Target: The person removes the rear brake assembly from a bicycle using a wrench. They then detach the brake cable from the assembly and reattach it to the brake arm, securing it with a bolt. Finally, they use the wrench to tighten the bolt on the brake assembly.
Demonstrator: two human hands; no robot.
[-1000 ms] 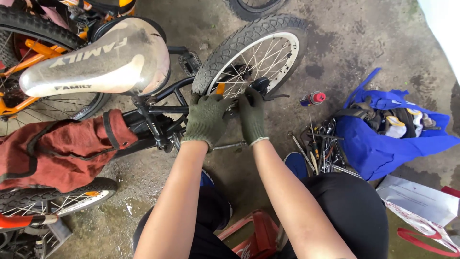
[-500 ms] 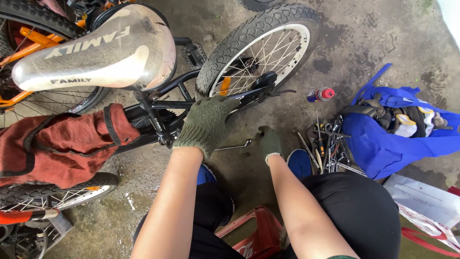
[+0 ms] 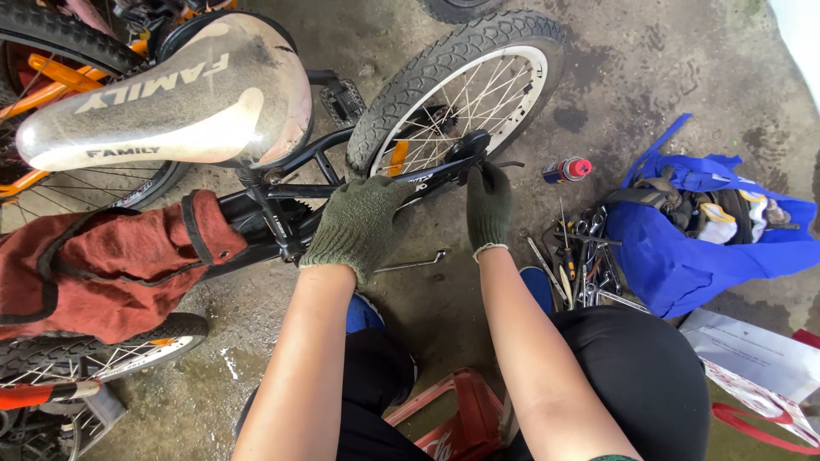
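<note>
Both my hands wear dark green knit gloves. My left hand [image 3: 359, 226] grips the black frame stay of a small bicycle, just beside its rear wheel [image 3: 465, 85], which has a white rim and a black tyre. My right hand [image 3: 489, 205] reaches up to the wheel's axle end, fingers closed around the black part there. A metal wrench [image 3: 414, 263] lies on the concrete below my hands. The white and grey saddle [image 3: 171, 102] sits at the upper left.
A red cloth bag [image 3: 102, 265] hangs from the frame at left. Several hand tools [image 3: 581, 256] lie beside an open blue bag [image 3: 700, 239] at right. A spray can with a red cap [image 3: 566, 171] lies near the wheel. Other bicycles stand at left. A red stool [image 3: 461, 418] is under me.
My right hand dropped from the axle toward the ground, then rose back to the axle end. My left hand slid left along the frame stay and stayed gripping it.
</note>
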